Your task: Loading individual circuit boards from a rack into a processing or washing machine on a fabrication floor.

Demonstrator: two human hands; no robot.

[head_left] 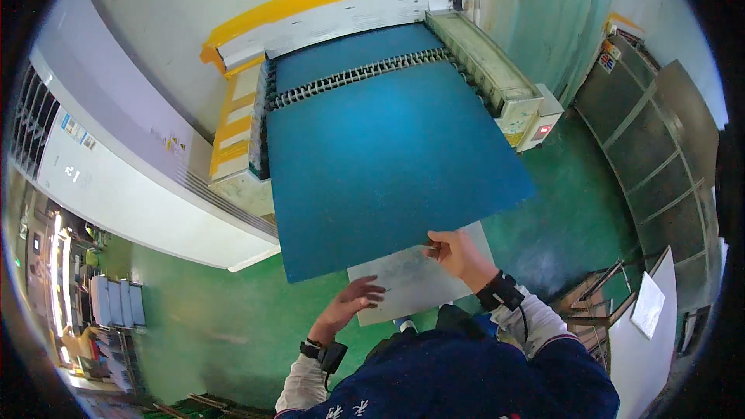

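A large blue sheet (pixel 388 163) juts toward me from a roller machine, its near edge slanting across in front of my hands. My left hand (pixel 355 304) is open with spread fingers, just short of that edge, and holds nothing. Close to the same edge, my right hand (pixel 458 256) has its fingers loosely bent and a little apart. Nothing is plainly in its grasp; whether a fingertip touches the sheet is hard to make out. Below both hands lies a pale grey sheet (pixel 419 287), partly covered by the blue one. Dark bands with small devices circle both wrists.
The machine's roller row (pixel 361 77) crosses the blue surface, between a taped left housing (pixel 237 136) and a right housing (pixel 489 66) with a control box (pixel 541 120). A white cabinet (pixel 147 186) stands left. Dark panels (pixel 652 147) lean at right, near a white board (pixel 648 341).
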